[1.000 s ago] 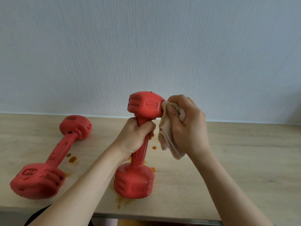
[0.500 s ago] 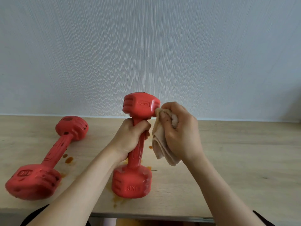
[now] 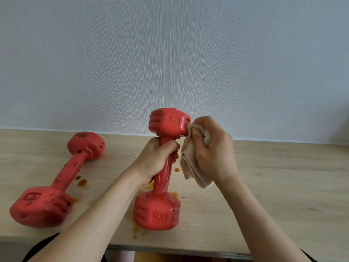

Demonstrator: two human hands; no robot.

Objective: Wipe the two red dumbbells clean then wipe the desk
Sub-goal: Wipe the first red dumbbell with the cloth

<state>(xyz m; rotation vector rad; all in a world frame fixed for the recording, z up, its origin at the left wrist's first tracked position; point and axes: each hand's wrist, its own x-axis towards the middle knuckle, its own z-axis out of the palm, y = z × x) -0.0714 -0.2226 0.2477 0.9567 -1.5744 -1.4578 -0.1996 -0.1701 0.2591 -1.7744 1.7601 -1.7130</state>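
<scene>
A pale textured wall [image 3: 170,53] stood behind a light wooden tabletop [image 3: 283,186] marked with orange-brown spots [image 3: 82,182] and smears. Near the middle, one red dumbbell [image 3: 160,186] stood upright, its lower head resting on the tabletop close to the near edge. The left hand [image 3: 157,159] gripped its handle, fingers wrapped tightly round it just under the upper head. The right hand [image 3: 213,148] held a bunched beige cloth [image 3: 192,167], fingers curled round it, pressing it against the right side of the upper head; the cloth's loose end hung down beside the handle. The second dumbbell [image 3: 62,178] lay on its side to the left, apart from both hands, one head toward the wall, the other near the front edge, with stains just beside its handle
</scene>
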